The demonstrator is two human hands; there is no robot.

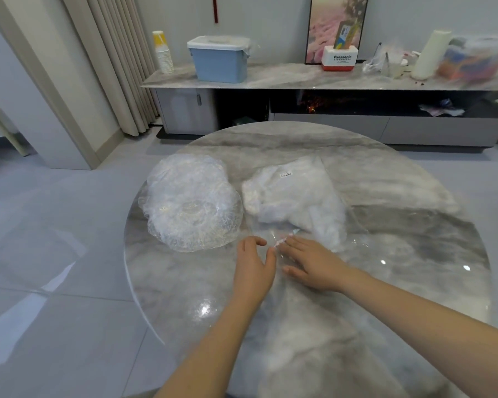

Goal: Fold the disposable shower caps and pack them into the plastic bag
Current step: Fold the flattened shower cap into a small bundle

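Observation:
A heap of clear, crinkled shower caps (189, 202) lies spread on the left part of the round marble table (400, 202). To its right lies a clear plastic bag (296, 196) with a small white label, holding white folded caps. Its mouth points toward me. My left hand (255, 267) lies near the bag's mouth with fingers loosely curled, holding nothing that I can make out. My right hand (312, 261) rests flat with straight fingers on thin clear film at the bag's mouth. A thin strip of film shows between the two hands.
Behind the table stands a long low cabinet (270, 79) carrying a blue lidded box (219, 58), stacked paper cups (163, 53), a Panasonic box (339, 58) and a white roll (430, 56). Curtains (112, 61) hang at the left. Grey floor tiles surround the table.

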